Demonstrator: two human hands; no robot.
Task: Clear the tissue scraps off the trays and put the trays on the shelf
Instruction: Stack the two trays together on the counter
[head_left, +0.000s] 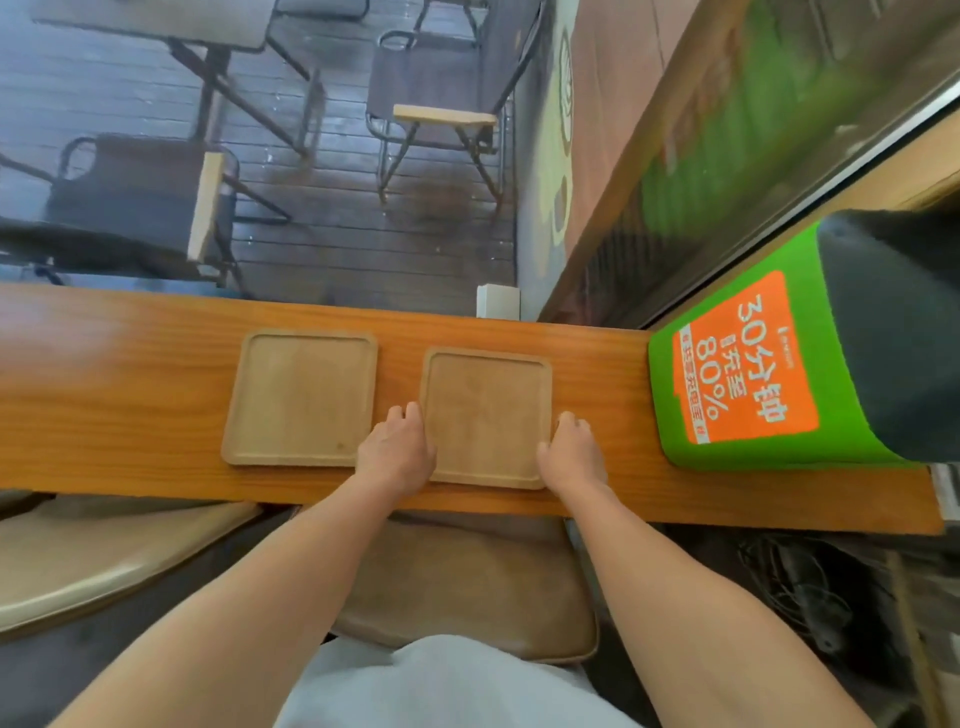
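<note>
We see no scraps; both trays lie bare on the bench (130, 395). Our left hand (397, 457) and right hand (574, 454) clasp the right tray (485, 415), fingers curled on its edges; the left tray (304, 397) waits beside. Next, we lift it level toward the shelf.

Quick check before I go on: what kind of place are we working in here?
Probably a café or small eatery: a window counter holding two wooden serving trays, folding chairs on decking outside, and a green power-bank rental station.

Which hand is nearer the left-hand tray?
Left. The left hand sits in the gap beside the left-hand tray; the right hand is beyond the right tray.
</note>
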